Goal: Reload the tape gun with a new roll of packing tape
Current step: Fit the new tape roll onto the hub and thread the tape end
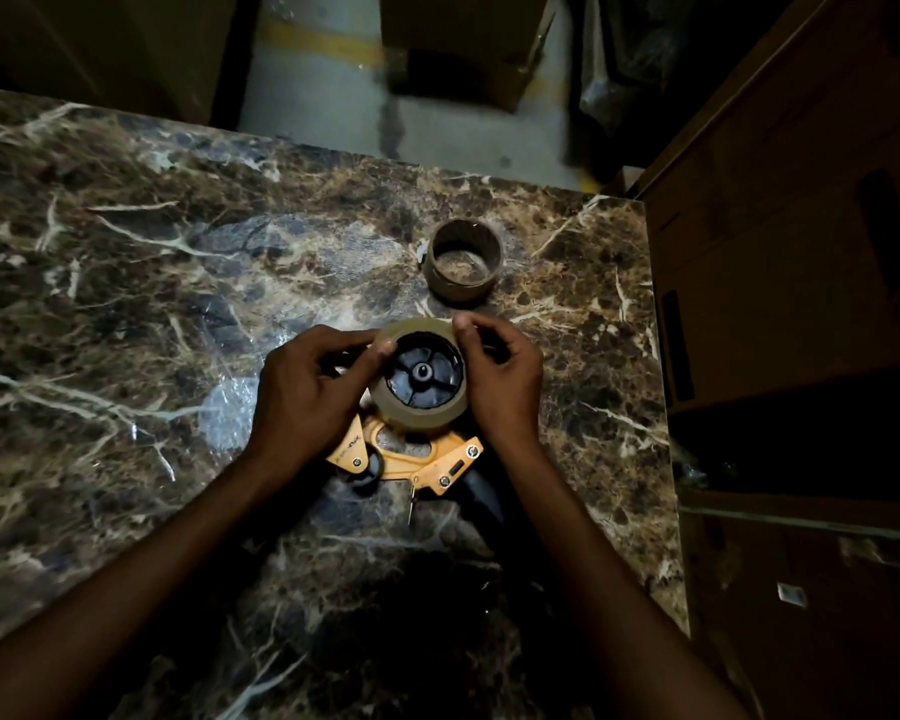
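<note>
We look down on a dark brown marble-patterned counter (126, 252) veined in white. Near its middle lies an orange metal tape gun (411, 457) on its side, its black handle (481, 498) pointing toward five o'clock and a small black roller (367, 472) at its seven o'clock end. On the gun's black spoked plastic hub (423, 372) sits a new roll of tan packing tape (417, 407), the hub showing through the roll's centre.

Our left hand (307, 392) comes in from eight o'clock of the roll, fingers curled, with thumb and forefinger pinched on the roll's rim at about ten o'clock. Our right hand (505, 379) comes in from four o'clock, likewise curled, its fingertips pinching the rim at about one o'clock. Both hands are closed lightly on the roll rather than wrapped around it; whether a loose tape end lies between the fingers we cannot tell.

At twelve o'clock of the roll, apart from it, an empty brown cardboard tape core (463, 265) stands on end on the counter. At three o'clock, beyond the counter's edge, rise brown cardboard boxes (780, 241). At twelve o'clock past the counter we see a grey floor with a yellow stripe (323, 44).
</note>
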Demonstrator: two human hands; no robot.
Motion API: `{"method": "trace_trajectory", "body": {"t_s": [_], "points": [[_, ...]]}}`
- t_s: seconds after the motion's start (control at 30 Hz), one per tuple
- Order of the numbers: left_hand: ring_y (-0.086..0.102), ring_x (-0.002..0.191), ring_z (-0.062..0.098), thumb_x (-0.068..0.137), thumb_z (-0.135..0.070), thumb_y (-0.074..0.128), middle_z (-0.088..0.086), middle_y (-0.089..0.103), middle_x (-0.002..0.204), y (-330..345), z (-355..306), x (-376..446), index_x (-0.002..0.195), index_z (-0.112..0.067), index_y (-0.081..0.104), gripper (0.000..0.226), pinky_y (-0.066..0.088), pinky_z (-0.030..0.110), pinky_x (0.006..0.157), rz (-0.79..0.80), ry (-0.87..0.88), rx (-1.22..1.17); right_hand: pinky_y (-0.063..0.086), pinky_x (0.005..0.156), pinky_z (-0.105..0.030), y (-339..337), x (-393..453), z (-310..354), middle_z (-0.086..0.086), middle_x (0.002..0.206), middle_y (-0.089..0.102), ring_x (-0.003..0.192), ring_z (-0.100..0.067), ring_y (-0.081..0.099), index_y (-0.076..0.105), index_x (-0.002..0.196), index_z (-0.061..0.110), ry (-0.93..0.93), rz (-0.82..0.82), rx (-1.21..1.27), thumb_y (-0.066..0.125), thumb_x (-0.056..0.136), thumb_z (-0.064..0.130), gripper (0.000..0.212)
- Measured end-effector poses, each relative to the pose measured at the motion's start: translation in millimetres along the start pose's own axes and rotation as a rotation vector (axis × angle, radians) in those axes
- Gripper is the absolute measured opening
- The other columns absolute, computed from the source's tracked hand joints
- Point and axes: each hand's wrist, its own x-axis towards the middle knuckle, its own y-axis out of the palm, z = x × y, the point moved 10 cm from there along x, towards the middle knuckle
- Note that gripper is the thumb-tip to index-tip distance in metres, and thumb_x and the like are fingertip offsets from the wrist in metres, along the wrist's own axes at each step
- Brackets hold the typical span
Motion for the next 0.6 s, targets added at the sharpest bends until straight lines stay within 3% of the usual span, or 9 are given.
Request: {"method": "trace_trajectory", "body": {"t_s": [0.1,0.23,0.33,0.47,0.6], "points": [[0.071,0.083,-0.003,0.094,-0.055,0.077,-0.013,0.075,0.091,-3.1,-3.4,-4.4,0.118,-0.038,0.083,0.030,0.055,0.026,0.072,0.014,0.011,0.042,0.060,0.082,-0.026,-3.5,-6.9,-0.7,0.009,0.098,0.079,0.092,-0.005,0.074,0.078,0.106,0.023,-0.014,-0.008,-0.001,0.071,0.099,0.030,0.012],[0.065,0.080,0.000,0.085,-0.070,0.068,-0.009,0.066,0.089,-0.7,-1.9,-19.9,0.127,-0.056,0.069,0.044,0.050,0.027,0.072,0.012,0.020,0.134,0.061,0.097,-0.037,0.9,-26.1,-4.5,0.004,0.123,0.077,0.115,-0.012,0.073,0.075,0.126,0.020,-0.014,0.104,0.055,0.073,0.097,0.029,0.031],[0.060,0.072,0.002,0.090,-0.059,0.071,-0.002,0.059,0.082,-1.1,2.2,-20.4,0.131,-0.046,0.071,0.043,0.045,0.025,0.068,-0.016,0.013,0.085,0.058,0.104,-0.050,10.8,-44.1,-10.1,0.001,0.133,0.073,0.124,-0.018,0.070,0.071,0.132,0.022,0.014,0.124,0.142,0.074,0.095,0.028,0.037],[0.058,0.062,0.008,0.094,-0.051,0.078,0.007,0.062,0.068,-6.6,6.3,-2.7,0.124,-0.033,0.082,0.035,0.047,0.030,0.064,0.032,0.036,0.018,0.057,0.106,-0.046,11.9,-64.5,-13.6,0.001,0.134,0.072,0.124,-0.014,0.068,0.069,0.135,0.015,0.036,-0.025,0.191,0.065,0.101,0.010,0.035],[0.059,0.062,0.006,0.090,-0.061,0.073,0.001,0.067,0.070,-22.6,-10.7,28.5,0.123,-0.033,0.080,0.044,0.049,0.030,0.063,0.130,0.224,0.141,0.055,0.107,-0.044,24.6,-80.9,-7.7,0.005,0.135,0.071,0.127,-0.011,0.066,0.069,0.136,0.020,0.008,-0.160,0.164,0.062,0.098,0.017,0.038]]}}
